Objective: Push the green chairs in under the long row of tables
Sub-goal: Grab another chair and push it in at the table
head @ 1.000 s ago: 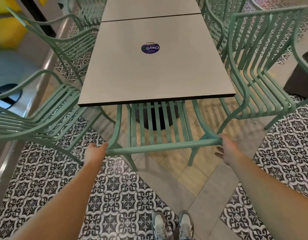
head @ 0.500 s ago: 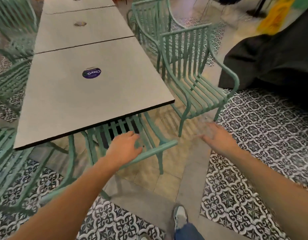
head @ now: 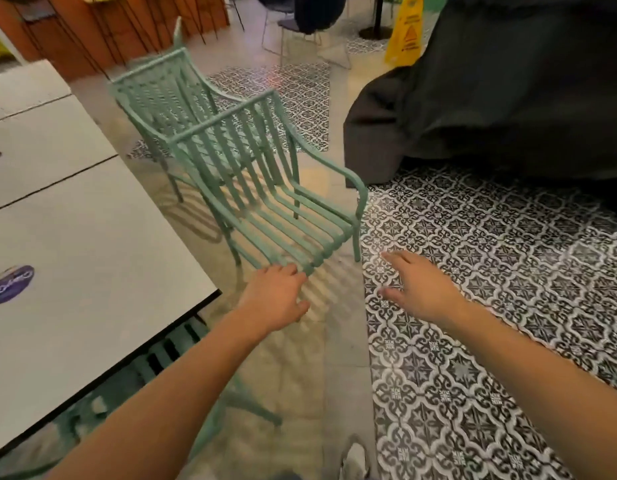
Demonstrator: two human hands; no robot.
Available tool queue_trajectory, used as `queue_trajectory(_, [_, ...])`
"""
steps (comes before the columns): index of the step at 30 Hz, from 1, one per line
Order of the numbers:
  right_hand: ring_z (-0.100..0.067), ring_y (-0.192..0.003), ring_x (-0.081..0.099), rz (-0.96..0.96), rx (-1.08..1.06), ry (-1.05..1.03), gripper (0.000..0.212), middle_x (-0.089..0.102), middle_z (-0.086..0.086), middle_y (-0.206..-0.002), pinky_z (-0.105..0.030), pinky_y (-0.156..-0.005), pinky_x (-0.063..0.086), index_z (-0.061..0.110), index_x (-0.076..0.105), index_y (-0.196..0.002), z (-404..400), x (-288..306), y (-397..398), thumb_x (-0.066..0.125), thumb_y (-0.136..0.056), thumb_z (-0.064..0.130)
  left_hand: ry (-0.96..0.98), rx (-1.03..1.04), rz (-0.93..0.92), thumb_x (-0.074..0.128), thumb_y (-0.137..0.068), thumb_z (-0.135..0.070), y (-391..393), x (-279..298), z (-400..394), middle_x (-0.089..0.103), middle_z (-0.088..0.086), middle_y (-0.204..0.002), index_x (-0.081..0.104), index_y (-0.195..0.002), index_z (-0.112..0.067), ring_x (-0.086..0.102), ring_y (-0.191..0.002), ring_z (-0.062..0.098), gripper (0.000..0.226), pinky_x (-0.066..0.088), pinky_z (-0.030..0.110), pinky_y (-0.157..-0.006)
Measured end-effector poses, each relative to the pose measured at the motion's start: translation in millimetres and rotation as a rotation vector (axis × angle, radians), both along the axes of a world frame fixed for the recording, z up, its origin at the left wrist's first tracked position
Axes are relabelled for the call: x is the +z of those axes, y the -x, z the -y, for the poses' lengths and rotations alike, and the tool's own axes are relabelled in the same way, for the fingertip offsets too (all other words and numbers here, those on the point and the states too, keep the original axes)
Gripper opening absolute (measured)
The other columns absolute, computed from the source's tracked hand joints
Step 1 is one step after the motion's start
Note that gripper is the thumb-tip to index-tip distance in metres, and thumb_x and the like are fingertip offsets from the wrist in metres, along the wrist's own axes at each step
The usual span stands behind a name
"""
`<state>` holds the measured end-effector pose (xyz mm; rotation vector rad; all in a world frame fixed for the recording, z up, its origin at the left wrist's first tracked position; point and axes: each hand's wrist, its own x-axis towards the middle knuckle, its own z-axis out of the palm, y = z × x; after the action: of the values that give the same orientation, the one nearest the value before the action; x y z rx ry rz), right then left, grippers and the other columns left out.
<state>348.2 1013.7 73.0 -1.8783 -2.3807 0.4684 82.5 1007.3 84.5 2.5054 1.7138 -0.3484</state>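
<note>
Turned right since before, away from the end chair. Both grips loose, holding nothing: left hand (head: 274,299) and right hand (head: 419,289) just short of the green slatted metal chair (head: 265,188), standing out from the long grey tabletop (head: 75,244), ready for pushing.

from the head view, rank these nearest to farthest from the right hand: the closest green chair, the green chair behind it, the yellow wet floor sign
Measured from the right hand:
1. Closest green chair, just ahead and to the left, its seat front close to the fingertips.
2. Green chair behind it, further up the table row on the left.
3. Yellow wet floor sign, far back, top of the view, beside the dark covered shape.
</note>
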Motion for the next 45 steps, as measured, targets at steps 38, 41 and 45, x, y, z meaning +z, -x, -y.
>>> queue_trajectory(38, [-0.019,-0.145,0.02,-0.027,0.251,0.082,0.068,0.025,0.0,-0.157,-0.033,-0.116,0.02,0.025,0.02,-0.153,-803.1,-11.6,-277.1,0.049,-0.095,0.045,0.009,0.392,0.017,0.044,-0.093,-0.056,-284.9,-14.8,-759.0,0.048,0.002,-0.138,0.041,-0.14,-0.024,0.047,-0.122,0.024,0.058,0.041,0.039,-0.098])
queue_trajectory(41, [-0.019,-0.146,0.019,-0.016,0.336,0.093,0.068,0.024,0.001,-0.158,-0.034,-0.117,0.02,0.026,0.021,-0.152,-875.9,-12.2,-267.6,0.05,-0.094,0.046,0.022,0.492,0.026,0.044,-0.093,-0.056,-277.2,-21.9,-808.1,0.047,0.001,-0.138,0.042,-0.14,-0.024,0.045,-0.125,0.024,0.057,0.039,0.039,-0.101])
queue_trajectory(45, [-0.019,-0.145,0.021,-0.005,0.433,0.086,0.068,0.027,0.002,-0.157,-0.036,-0.118,0.021,0.027,0.022,-0.152,-971.7,-25.4,-231.3,0.05,-0.094,0.047,0.023,0.596,0.046,0.044,-0.093,-0.056,-249.2,-38.8,-881.8,0.047,0.001,-0.139,0.042,-0.14,-0.023,0.046,-0.126,0.023,0.057,0.042,0.039,-0.099])
